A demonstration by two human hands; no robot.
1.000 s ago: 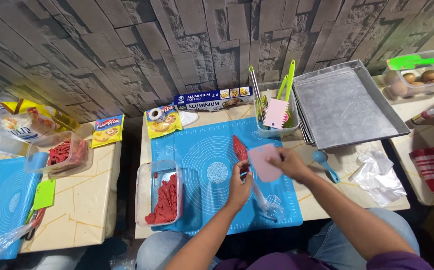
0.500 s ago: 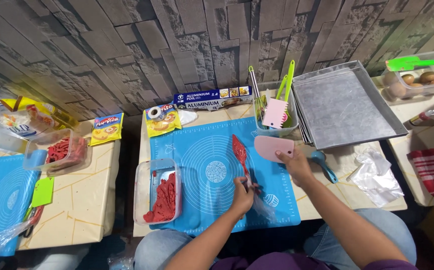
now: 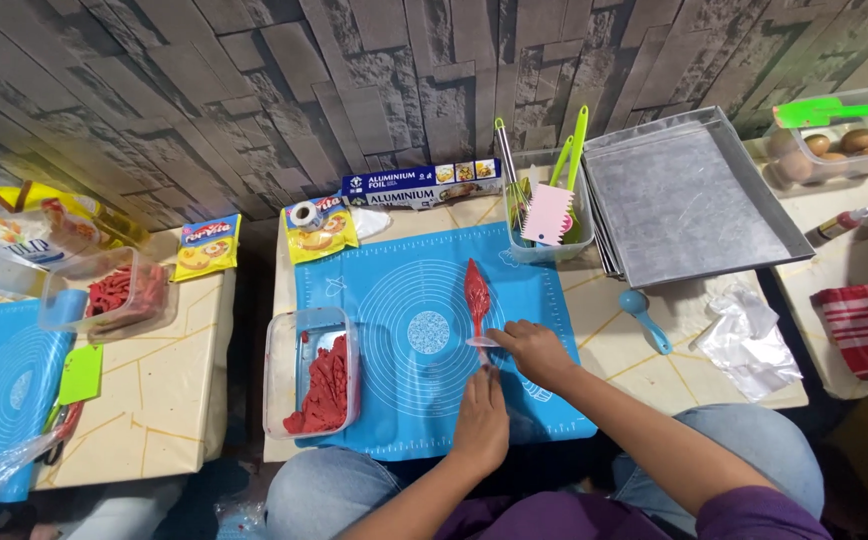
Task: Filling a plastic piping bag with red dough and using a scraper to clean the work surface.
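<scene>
At centre frame, the right hand (image 3: 532,352) is pinching the red piping bag (image 3: 476,295) at its lower end, grip pressed together; the left hand (image 3: 481,420) is resting curled just below on the blue mat (image 3: 374,300). I cannot tell whether its grip is holding anything.

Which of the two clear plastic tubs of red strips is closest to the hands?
The clear rectangular plastic tub of red strips at the left edge of the centre blue silicone mat, beside the left hand. The other clear tub sits on the far-left table.

At frame centre your blue silicone mat (image 3: 404,330) carries the red filled piping bag (image 3: 476,292); the clear plastic tub (image 3: 310,372) sits on its left edge, the grey metal tray (image 3: 689,200) lies upper right.
</scene>
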